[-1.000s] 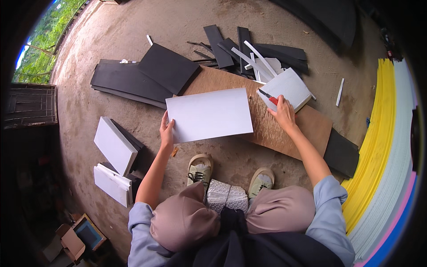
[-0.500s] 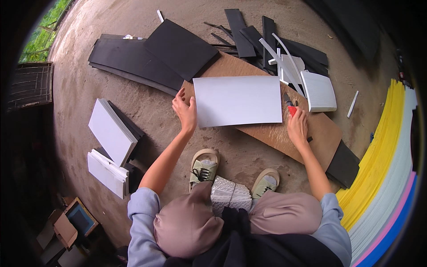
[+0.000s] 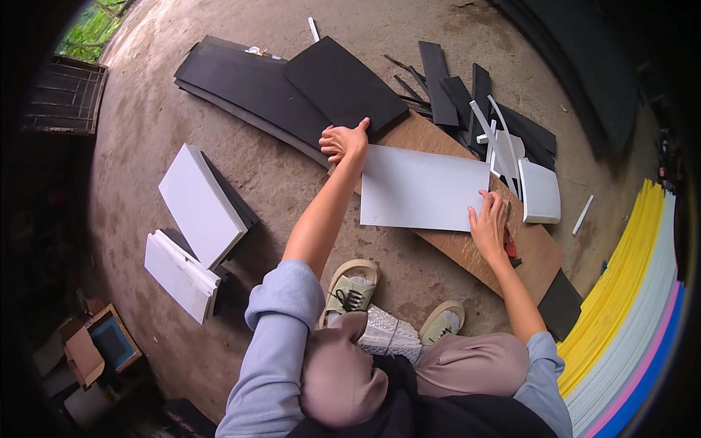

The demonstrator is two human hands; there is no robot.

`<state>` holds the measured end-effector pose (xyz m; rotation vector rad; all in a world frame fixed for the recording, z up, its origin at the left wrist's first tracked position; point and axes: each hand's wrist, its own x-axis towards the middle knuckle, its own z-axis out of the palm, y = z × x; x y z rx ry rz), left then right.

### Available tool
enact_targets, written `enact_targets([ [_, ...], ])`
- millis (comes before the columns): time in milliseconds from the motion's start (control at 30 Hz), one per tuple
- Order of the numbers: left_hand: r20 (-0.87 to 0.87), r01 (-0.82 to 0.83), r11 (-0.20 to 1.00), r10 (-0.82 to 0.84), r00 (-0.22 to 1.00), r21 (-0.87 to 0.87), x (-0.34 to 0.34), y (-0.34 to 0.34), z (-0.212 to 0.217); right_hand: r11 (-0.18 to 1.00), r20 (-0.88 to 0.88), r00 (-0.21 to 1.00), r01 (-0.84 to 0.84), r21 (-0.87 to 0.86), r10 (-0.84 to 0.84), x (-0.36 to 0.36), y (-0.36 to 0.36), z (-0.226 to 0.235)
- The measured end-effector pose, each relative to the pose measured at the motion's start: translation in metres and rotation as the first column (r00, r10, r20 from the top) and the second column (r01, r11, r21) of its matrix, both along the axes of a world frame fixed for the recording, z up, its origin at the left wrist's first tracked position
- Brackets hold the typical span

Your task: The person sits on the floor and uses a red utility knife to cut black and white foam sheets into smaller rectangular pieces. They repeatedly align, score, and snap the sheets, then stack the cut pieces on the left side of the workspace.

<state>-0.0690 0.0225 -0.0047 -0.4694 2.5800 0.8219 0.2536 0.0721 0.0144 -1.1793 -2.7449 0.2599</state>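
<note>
A white foam sheet (image 3: 423,186) lies across the brown wooden board (image 3: 529,252), overhanging its near side. My right hand (image 3: 491,225) is at the sheet's right edge, thumb and fingers apart, fingertips touching it. Beside that wrist, a red-handled cutter (image 3: 510,247) rests on the board, partly hidden by the hand. My left hand (image 3: 345,142) is just past the sheet's upper left corner, over the edge of the black foam sheets (image 3: 347,87). Its thumb stands away from the bent fingers, and nothing shows in it.
White blocks (image 3: 201,208) on dark pieces sit at the left. Black offcuts (image 3: 439,87), white strips (image 3: 498,142) and a ribbed white piece (image 3: 540,191) lie beyond the board. Stacked yellow sheets (image 3: 621,263) stand at the right. A wrapped white bundle (image 3: 387,332) sits between my feet.
My right hand has let go of the red-handled cutter and moved onto the white sheet's right edge. My left hand has left the sheet's left edge and moved up toward the black sheets.
</note>
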Motion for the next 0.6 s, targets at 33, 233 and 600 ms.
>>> enact_targets([
  [33, -0.027, 0.021, 0.995, -0.018, 0.999, 0.096, 0.004, -0.001, 0.004, 1.000, -0.016, 1.000, -0.017, -0.016, 0.016, 0.000, -0.002, 0.003],
  [233, -0.145, 0.058, 0.667, 0.076, 0.987, 0.743, 0.026, -0.004, 0.044, 0.928, -0.349, 0.936, -0.089, -0.362, -0.046, -0.027, -0.006, 0.019],
  [600, 0.011, 0.135, 0.369, -0.368, 0.930, 0.919, 0.167, -0.042, 0.060, 0.218, -0.318, 0.263, -0.348, -0.912, -0.911, -0.041, -0.008, 0.040],
])
